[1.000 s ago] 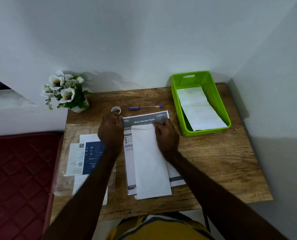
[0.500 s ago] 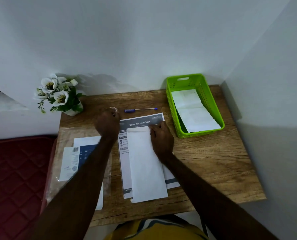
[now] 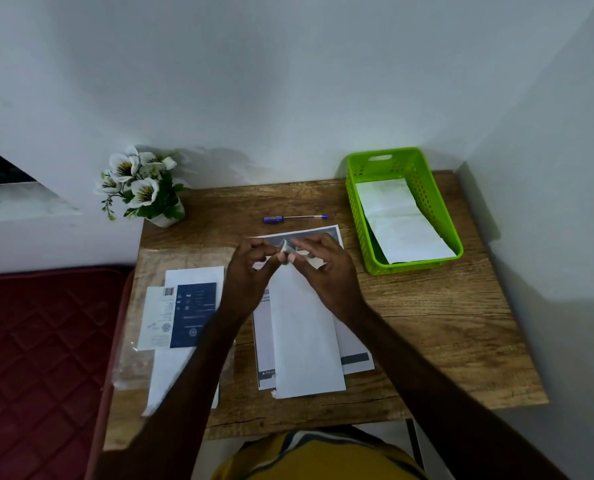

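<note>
Hands are meeting over the middle of the surface (image 3: 427, 323): the left hand (image 3: 250, 271) is pinching a small tape roll (image 3: 286, 248) between thumb and fingertips, while the right hand (image 3: 328, 271) is picking at it with thumb and forefinger, its other fingers fanning out. The roll is hovering just above the far end of a white envelope (image 3: 306, 341), which is lying lengthwise on a printed sheet (image 3: 352, 344) and reaching toward the near edge. The roll looks light and stiff, best held by its sides. Its strip is likely thin, sticky and prone to curling, so the free end wants lifting by a fingernail. Counted: one roll, one envelope, one sheet beneath it, one pen (image 3: 295, 218) and one green basket (image 3: 356, 209) at the far right corner.
</note>
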`<state>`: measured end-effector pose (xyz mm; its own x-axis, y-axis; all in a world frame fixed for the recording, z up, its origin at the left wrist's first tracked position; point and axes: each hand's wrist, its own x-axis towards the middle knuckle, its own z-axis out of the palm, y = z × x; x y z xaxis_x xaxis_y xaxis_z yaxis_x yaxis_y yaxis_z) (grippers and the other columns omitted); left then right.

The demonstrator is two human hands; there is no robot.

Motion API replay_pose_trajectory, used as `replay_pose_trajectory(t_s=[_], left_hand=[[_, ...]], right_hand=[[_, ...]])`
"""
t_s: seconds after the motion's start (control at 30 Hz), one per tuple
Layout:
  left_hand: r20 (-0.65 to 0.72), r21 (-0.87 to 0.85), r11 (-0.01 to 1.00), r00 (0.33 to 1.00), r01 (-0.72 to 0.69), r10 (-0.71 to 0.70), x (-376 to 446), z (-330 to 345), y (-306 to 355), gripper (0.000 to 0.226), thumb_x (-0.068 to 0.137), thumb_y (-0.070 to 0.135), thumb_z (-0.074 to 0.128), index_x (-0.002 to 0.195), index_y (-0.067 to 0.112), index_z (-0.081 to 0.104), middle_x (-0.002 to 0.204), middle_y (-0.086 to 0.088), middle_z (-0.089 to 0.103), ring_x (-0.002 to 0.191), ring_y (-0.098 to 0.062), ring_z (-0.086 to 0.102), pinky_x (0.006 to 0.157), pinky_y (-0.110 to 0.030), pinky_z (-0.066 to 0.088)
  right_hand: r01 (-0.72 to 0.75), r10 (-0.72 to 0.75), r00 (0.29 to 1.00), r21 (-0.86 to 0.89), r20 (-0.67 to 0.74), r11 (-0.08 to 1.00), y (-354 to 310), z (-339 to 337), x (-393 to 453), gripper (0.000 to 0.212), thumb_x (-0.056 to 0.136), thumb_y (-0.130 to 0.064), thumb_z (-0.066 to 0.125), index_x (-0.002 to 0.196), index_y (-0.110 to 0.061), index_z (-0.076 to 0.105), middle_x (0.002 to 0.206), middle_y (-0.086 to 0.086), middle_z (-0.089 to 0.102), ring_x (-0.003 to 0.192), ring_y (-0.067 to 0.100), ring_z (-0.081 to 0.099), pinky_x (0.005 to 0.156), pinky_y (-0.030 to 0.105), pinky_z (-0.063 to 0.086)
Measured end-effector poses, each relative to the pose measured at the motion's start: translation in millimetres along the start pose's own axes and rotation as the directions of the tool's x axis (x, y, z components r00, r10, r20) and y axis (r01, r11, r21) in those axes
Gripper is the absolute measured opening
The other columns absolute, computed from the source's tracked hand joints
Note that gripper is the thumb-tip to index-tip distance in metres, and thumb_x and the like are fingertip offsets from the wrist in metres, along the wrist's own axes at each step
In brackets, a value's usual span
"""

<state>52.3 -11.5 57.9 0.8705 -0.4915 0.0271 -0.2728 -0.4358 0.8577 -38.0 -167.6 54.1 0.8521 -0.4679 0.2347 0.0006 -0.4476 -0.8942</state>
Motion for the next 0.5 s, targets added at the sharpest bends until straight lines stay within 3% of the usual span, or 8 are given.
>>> replay_pose_trajectory(t_s=[0.1,0.23,0.37,0.5], left_hand=[[0.026,-0.047,0.999,1.000,-0.005,0.006,-7,1,1,0.019,0.096,0.035,0.067,0.104,0.021,0.077,0.109,0.012,0.063,0.105,0.007,0.055,0.080,-0.005,0.045],[0.040,-0.072,0.997,0.999,-0.005,0.008,-12,1,1,0.035,0.092,0.042,0.064,0.109,0.012,0.075,0.115,0.005,0.064,0.107,0.009,0.055,0.082,-0.005,0.047],[0.045,-0.057,0.998,0.999,-0.023,0.025,-15,2,1,0.028,0.095,0.032,0.067,0.110,0.009,0.074,0.114,0.003,0.065,0.105,0.009,0.056,0.080,-0.006,0.048],[0.037,-0.038,0.999,0.999,-0.006,0.008,-18,4,0,0.021,0.096,0.025,0.069,0.110,0.011,0.075,0.111,0.014,0.065,0.105,0.016,0.054,0.081,-0.002,0.045]], right_hand=[[0.020,-0.020,1.000,-0.018,0.014,1.000,0,-2,-5,0.040,0.092,-0.043,0.069,0.120,-0.015,0.075,0.114,-0.005,0.067,0.107,0.012,0.061,0.075,0.033,0.057],[0.048,-0.048,0.999,-0.022,-0.010,0.999,2,-6,-9,0.029,0.094,-0.031,0.070,0.116,-0.013,0.077,0.110,-0.003,0.072,0.106,0.012,0.064,0.077,0.044,0.058],[0.052,-0.053,0.998,-0.011,-0.046,0.999,3,-5,-12,0.023,0.093,-0.023,0.074,0.112,-0.011,0.078,0.109,-0.001,0.075,0.105,0.013,0.067,0.084,0.046,0.057],[0.044,-0.047,0.996,-0.040,-0.077,0.998,2,-3,-18,0.023,0.094,-0.026,0.073,0.110,-0.011,0.079,0.108,0.000,0.076,0.104,0.013,0.068,0.085,0.044,0.057]])
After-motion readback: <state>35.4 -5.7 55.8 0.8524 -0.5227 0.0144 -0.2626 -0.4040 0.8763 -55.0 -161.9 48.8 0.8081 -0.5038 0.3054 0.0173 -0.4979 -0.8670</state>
